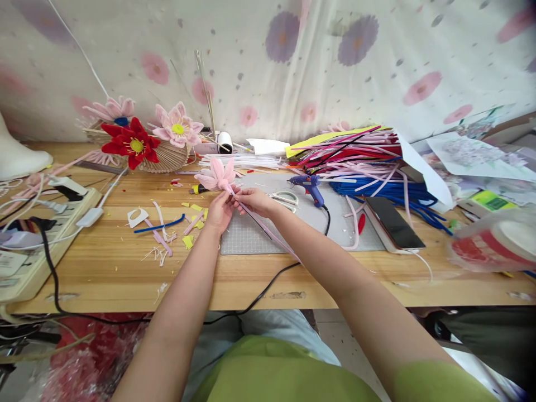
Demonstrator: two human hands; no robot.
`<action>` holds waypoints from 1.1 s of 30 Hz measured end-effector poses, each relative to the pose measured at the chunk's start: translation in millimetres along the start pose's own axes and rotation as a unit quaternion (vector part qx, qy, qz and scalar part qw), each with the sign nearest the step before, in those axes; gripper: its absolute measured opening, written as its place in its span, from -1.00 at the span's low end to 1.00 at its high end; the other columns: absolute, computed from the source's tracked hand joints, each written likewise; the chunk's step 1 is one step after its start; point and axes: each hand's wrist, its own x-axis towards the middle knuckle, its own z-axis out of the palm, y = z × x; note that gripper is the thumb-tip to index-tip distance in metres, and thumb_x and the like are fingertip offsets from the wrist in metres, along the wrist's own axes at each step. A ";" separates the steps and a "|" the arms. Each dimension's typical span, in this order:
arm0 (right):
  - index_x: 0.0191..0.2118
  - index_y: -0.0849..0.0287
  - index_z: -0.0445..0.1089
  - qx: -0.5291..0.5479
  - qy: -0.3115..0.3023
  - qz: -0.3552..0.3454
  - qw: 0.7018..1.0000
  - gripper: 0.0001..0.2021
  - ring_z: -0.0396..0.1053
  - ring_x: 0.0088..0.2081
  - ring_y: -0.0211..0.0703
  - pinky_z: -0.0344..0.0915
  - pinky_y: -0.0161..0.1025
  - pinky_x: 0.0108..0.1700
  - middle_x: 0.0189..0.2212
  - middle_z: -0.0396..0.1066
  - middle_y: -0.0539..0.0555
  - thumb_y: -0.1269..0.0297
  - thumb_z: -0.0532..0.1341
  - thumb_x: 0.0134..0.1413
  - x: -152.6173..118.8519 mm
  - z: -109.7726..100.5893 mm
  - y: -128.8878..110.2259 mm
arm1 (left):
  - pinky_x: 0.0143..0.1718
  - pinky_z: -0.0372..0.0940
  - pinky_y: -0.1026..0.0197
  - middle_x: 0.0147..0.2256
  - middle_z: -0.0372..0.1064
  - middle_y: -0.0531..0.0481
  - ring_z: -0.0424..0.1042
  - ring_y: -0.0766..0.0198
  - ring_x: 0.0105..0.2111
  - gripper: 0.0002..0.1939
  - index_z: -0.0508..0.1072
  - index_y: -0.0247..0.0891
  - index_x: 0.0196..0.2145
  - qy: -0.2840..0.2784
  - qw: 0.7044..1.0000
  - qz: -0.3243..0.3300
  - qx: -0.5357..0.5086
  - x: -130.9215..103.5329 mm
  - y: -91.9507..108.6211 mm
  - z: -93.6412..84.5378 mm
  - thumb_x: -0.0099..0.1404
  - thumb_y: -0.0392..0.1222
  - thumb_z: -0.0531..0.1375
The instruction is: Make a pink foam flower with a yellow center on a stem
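A pink fuzzy flower [218, 174] is held up near the middle of the table, its petals pointing up and left. My left hand [220, 211] is closed round the stem just below the bloom. Close beside it, my right hand [252, 201] pinches the same stem with thumb and fingers. A dark rod and a pink pipe cleaner [278, 241] trail from the hands down to the right, over a grey cutting mat [259, 245]. The undersides of both hands' grips are partly hidden.
A blue glue gun [309, 187] and white-handled scissors [288, 200] lie right of my hands. Farther right are pipe cleaner bundles [368, 156] and a phone [393, 222]. Finished flowers [136, 145] stand back left, near a power strip [46, 240]. Scraps [188, 241] litter the wooden table [176, 290].
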 end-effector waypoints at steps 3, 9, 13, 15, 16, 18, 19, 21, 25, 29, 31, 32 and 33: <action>-0.43 0.30 0.30 0.022 -0.025 0.001 0.999 -0.86 0.29 -0.63 -0.45 0.31 -0.49 -0.59 -0.64 0.35 -0.06 0.48 0.09 0.14 0.7 -2.2 2.0 | -0.45 0.31 0.38 -0.36 0.48 -0.05 0.41 0.43 -0.46 -0.88 0.48 -0.33 -0.30 0.017 1.000 0.010 0.015 -0.1 0.3 0.5 0.19 -0.30 0.17; -0.41 0.28 0.31 0.018 -0.031 0.012 0.999 -0.88 0.34 -0.61 -0.42 0.37 -0.44 -0.52 -0.60 0.40 -0.03 0.47 0.09 0.14 -2.8 -0.1 3.4 | -0.55 0.26 0.39 -0.43 0.47 -0.02 0.39 0.46 -0.57 -0.96 0.46 -0.35 -0.39 0.048 0.998 0.008 0.034 0.0 0.1 1.4 0.15 -0.31 0.22; -0.40 0.26 0.32 -0.018 -0.030 0.016 0.999 -0.92 0.37 -0.58 -0.41 0.40 -0.42 -0.47 -0.58 0.42 -0.02 0.47 0.13 0.10 -4.8 4.1 5.3 | -0.51 0.29 0.38 -0.49 0.46 -0.02 0.43 0.41 -0.55 -0.94 0.44 -0.36 -0.41 0.091 0.995 0.009 0.040 1.6 -1.5 -0.8 0.13 -0.30 0.24; -0.43 0.25 0.30 -0.047 -0.011 0.020 0.999 -0.92 0.37 -0.59 -0.39 0.39 -0.40 -0.48 -0.59 0.42 -0.03 0.48 0.15 0.07 -3.3 5.8 5.7 | -0.48 0.31 0.36 -0.47 0.47 -0.06 0.46 0.37 -0.51 -0.90 0.45 -0.37 -0.38 0.093 0.995 0.002 0.043 2.2 -1.8 -1.7 0.12 -0.29 0.25; -0.45 0.25 0.29 -0.067 0.006 0.024 0.997 -0.91 0.37 -0.60 -0.38 0.39 -0.39 -0.50 -0.60 0.42 -0.03 0.47 0.16 0.06 -2.3 6.2 4.9 | -0.46 0.32 0.35 -0.45 0.48 -0.08 0.47 0.35 -0.48 -0.89 0.45 -0.39 -0.37 0.089 0.995 -0.002 0.044 2.5 -1.8 -1.8 0.12 -0.29 0.25; -0.48 0.23 0.26 -0.133 0.042 0.030 0.990 -0.88 0.36 -0.62 -0.36 0.37 -0.37 -0.54 -0.64 0.39 -0.03 0.47 0.18 0.04 -1.8 5.8 -0.6 | -0.40 0.34 0.32 -0.41 0.50 -0.13 0.49 0.32 -0.43 -0.89 0.45 -0.41 -0.34 0.080 0.996 -0.011 0.043 3.1 -1.5 -1.7 0.15 -0.31 0.22; -0.50 0.23 0.26 -0.183 0.058 0.029 0.981 -0.86 0.35 -0.63 -0.35 0.35 -0.37 -0.56 -0.65 0.38 -0.03 0.46 0.19 0.03 -3.3 4.9 -6.1 | -0.38 0.35 0.32 -0.41 0.50 -0.13 0.49 0.32 -0.42 -0.90 0.45 -0.41 -0.34 0.079 0.996 -0.013 0.040 3.5 -1.2 -1.7 0.17 -0.32 0.20; -0.52 0.23 0.26 -0.302 0.084 0.019 0.949 -0.85 0.34 -0.65 -0.33 0.31 -0.37 -0.59 -0.65 0.39 0.00 0.43 0.20 0.01 -11.9 1.2 -23.6 | -0.36 0.36 0.32 -0.43 0.49 -0.12 0.49 0.33 -0.41 -0.93 0.45 -0.42 -0.36 0.082 0.996 -0.015 0.029 4.4 -0.3 -2.1 0.19 -0.35 0.17; -0.47 0.22 0.32 -0.472 0.093 0.005 0.877 -0.89 0.34 -0.65 -0.29 0.29 -0.32 -0.55 -0.56 0.46 0.06 0.34 0.24 -0.01 -48.2 -20.8 -80.9 | -0.39 0.37 0.35 -0.51 0.45 -0.02 0.45 0.41 -0.51 -0.95 0.45 -0.41 -0.40 0.098 0.995 0.001 0.009 6.1 2.6 -6.4 0.16 -0.34 0.21; -0.37 0.16 0.44 -0.586 0.120 -0.043 0.800 -0.85 0.38 -0.55 -0.27 0.30 -0.29 -0.42 -0.52 0.48 0.06 0.19 0.23 -0.01 -74.5 -74.6 -136.9 | -0.49 0.35 0.41 -0.55 0.40 0.04 0.37 0.48 -0.60 -0.92 0.46 -0.39 -0.42 0.103 0.995 0.010 0.001 8.6 4.1 -11.4 0.10 -0.31 0.27; -0.36 0.16 0.47 -0.622 0.160 -0.067 0.764 -0.79 0.37 -0.52 -0.25 0.29 -0.27 -0.39 -0.52 0.48 0.08 0.14 0.19 0.01 -75.4 -110.8 -152.4 | -0.51 0.34 0.43 -0.54 0.41 0.04 0.37 0.49 -0.59 -0.92 0.47 -0.37 -0.41 0.107 0.994 0.017 0.004 10.3 4.6 -13.2 0.10 -0.31 0.27; -0.36 0.16 0.48 -0.636 0.193 -0.076 0.743 -0.76 0.36 -0.52 -0.25 0.27 -0.26 -0.39 -0.52 0.47 0.07 0.11 0.18 0.01 -73.9 -129.3 -156.4 | -0.52 0.34 0.43 -0.54 0.41 0.05 0.37 0.49 -0.59 -0.93 0.47 -0.37 -0.41 0.110 0.994 0.021 0.005 11.0 5.1 -14.1 0.10 -0.31 0.27; -0.36 0.16 0.49 -0.647 0.231 -0.078 0.722 -0.74 0.36 -0.51 -0.23 0.26 -0.26 -0.39 -0.53 0.47 0.07 0.09 0.16 0.01 -72.0 -147.0 -158.3 | -0.52 0.33 0.44 -0.54 0.41 0.05 0.37 0.49 -0.59 -0.93 0.48 -0.37 -0.41 0.114 0.993 0.025 0.004 11.6 5.9 -14.8 0.10 -0.31 0.27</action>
